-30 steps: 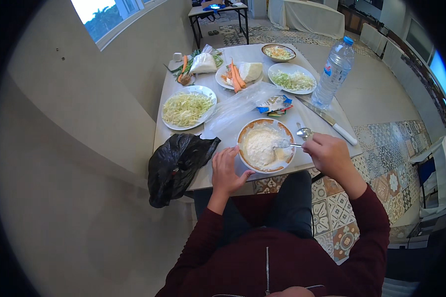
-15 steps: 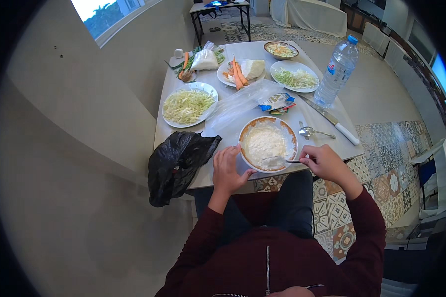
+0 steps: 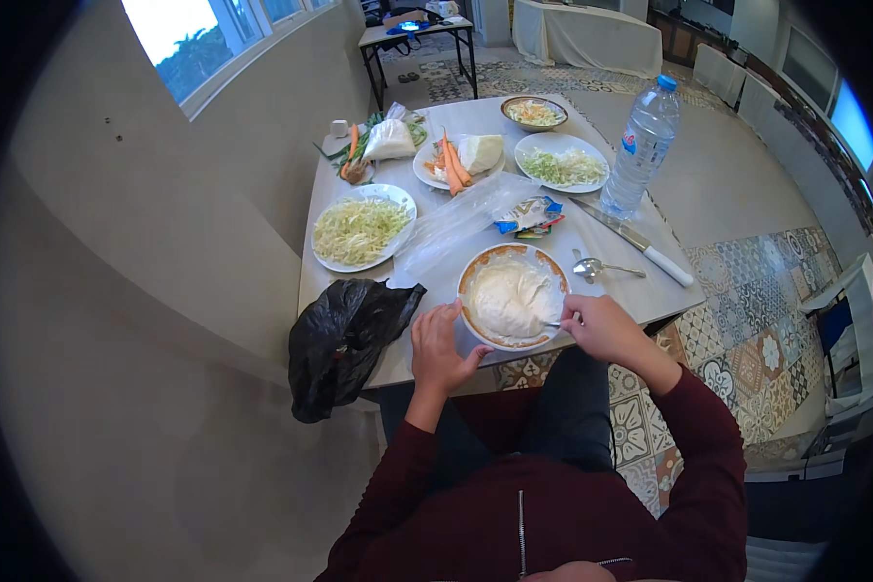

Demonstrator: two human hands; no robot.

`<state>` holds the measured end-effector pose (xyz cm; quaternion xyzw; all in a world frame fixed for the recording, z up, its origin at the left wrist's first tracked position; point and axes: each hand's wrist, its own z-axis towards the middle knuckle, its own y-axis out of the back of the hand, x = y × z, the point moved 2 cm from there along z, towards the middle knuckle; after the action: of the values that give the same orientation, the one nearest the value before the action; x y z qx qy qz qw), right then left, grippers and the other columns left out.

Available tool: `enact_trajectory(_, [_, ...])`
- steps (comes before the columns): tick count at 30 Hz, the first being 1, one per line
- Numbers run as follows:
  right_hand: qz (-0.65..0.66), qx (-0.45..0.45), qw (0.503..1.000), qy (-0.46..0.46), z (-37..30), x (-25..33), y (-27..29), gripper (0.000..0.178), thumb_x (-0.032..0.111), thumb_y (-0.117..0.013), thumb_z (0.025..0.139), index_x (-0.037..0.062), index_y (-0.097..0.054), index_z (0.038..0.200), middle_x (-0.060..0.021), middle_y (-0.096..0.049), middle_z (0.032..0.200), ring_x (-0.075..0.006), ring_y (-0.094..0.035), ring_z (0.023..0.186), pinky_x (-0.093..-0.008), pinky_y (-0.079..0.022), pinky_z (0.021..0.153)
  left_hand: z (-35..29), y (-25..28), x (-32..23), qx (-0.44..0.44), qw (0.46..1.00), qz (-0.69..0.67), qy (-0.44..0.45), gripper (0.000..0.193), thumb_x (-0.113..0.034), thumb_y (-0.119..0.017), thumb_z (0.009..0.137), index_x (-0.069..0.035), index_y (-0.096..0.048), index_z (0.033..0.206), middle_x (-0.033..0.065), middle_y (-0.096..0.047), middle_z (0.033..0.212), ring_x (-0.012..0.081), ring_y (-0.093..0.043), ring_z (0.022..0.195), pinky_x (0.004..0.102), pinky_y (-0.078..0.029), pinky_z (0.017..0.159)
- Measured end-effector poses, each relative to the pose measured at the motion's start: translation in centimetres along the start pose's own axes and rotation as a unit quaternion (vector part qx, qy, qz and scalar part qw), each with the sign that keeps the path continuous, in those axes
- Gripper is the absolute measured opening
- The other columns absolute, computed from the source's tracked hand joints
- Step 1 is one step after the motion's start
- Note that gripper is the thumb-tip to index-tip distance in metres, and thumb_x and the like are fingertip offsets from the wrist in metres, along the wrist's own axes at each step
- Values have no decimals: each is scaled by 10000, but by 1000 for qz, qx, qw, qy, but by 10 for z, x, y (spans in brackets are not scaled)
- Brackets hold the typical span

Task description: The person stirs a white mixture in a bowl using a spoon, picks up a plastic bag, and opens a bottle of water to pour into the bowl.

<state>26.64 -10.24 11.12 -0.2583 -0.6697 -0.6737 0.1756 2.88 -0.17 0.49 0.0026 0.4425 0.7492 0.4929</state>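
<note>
A white bowl with an orange-brown patterned rim (image 3: 510, 251) sits near the table's front edge. Inside it is a thick, creamy white mixture (image 3: 509, 296) with swirled folds. My left hand (image 3: 440, 357) braces the bowl's left side, its thumb by the near rim and fingers along the wall. At the near right rim, my right hand (image 3: 601, 328) grips a metal spoon (image 3: 553, 324), whose head is sunk out of sight in the mixture. A second spoon (image 3: 589, 267) lies to the right of the bowl. Just beyond the bowl are blue-and-white packets (image 3: 531, 215).
A white-handled knife (image 3: 664, 264) and tall water bottle (image 3: 640, 150) stand along the right. Shredded cabbage (image 3: 361, 231) fills a left plate; a black plastic bag (image 3: 344, 339) hangs over the edge. Clear plastic (image 3: 461, 221), carrots (image 3: 455, 167), chopped greens (image 3: 565, 167) and a small bowl (image 3: 534, 113) lie farther back.
The spoon has sunk deeper and its head has gone from sight. The mixture looks smoother and more swirled. My right hand is closer to the bowl; the view has tilted slightly.
</note>
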Motion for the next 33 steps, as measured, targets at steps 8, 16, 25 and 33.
enact_trajectory(8, [93,-81,992,1,28,-4,9,113,147,-645,860,35,-652,858,-155,-667,779,-304,-654,726,-403,-493,672,0,0,-2,0,1000,7,1,868,-620,-701,720,-38,-495,1330,169,-589,1190,346,-514,1181,503,-296,1073])
enact_trajectory(16, [3,-32,998,45,16,-1,1,66,151,-658,832,87,-659,850,-126,-671,745,-330,-647,700,-405,-506,642,0,1,0,-4,1000,9,-8,866,-625,-692,727,-34,-489,1327,163,-587,1189,340,-519,1172,497,-305,1060])
enact_trajectory(25, [-201,-116,914,333,85,-2,49,39,194,-689,795,206,-655,783,22,-634,677,-225,-635,687,-386,-442,581,1,-1,-1,-10,1000,15,-19,869,-632,-687,728,-29,-490,1322,163,-586,1159,345,-528,1138,489,-318,1044])
enact_trajectory(33, [-212,-100,860,453,146,2,40,65,149,-702,751,191,-652,758,52,-647,707,-194,-625,716,-361,-462,628,0,0,-2,1,1000,19,-15,855,-643,-660,753,-15,-500,1310,171,-585,1166,342,-531,1141,476,-331,1038])
